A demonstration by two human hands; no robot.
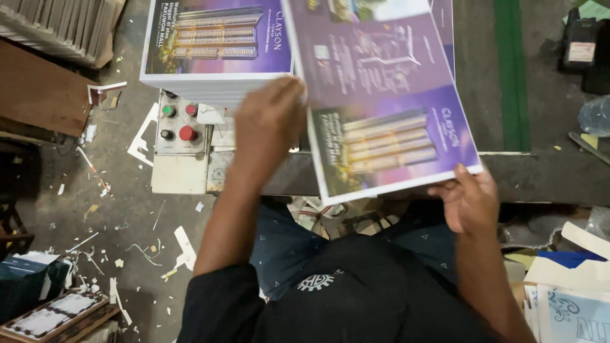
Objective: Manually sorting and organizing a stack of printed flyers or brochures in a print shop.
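Note:
A large purple printed sheet (387, 95) with pictures of tall buildings is held up over the machine table, tilted toward me. My left hand (268, 124) grips its left edge, fingers curled over the paper. My right hand (469, 200) holds the sheet's near right corner from beneath. To the left lies a thick stack of the same purple sheets (216, 47), its white edges showing just beyond my left hand.
A control panel (180, 124) with green, red and black buttons sits below the stack. Paper scraps litter the floor (127, 241) at left. Printed sheets lie at bottom right (572, 311) and bottom left (51, 317). A plastic bottle (596, 115) rests at right.

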